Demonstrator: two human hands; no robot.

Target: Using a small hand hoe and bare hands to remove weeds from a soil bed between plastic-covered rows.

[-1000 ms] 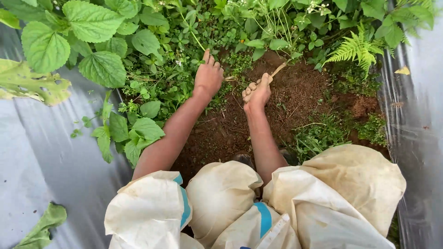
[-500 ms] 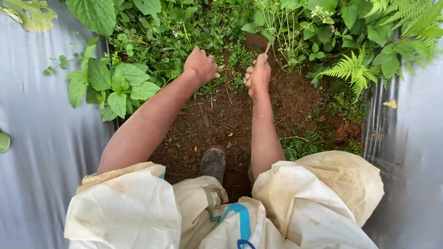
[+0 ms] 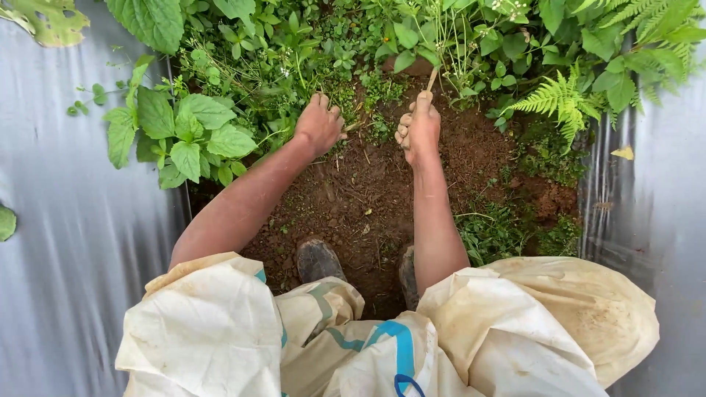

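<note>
Brown soil lies cleared below us as our left hand [image 3: 321, 126] clenches weeds [image 3: 346, 95] and our right hand [image 3: 419, 131] grips a wooden-handled tool [image 3: 432, 78], likely mid-weeding, so pulling firmly seems next.

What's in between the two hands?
In the head view, between the left hand and the right hand lies a small clump of weeds on brown soil.

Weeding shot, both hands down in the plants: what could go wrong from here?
The left hand is closed on low weeds hard against taller leafy plants; it may tear those too. The right hand holds a thin wooden handle whose tip is hidden in foliage, so it might strike unseen stems. Loose soil by the boots may slip.
</note>
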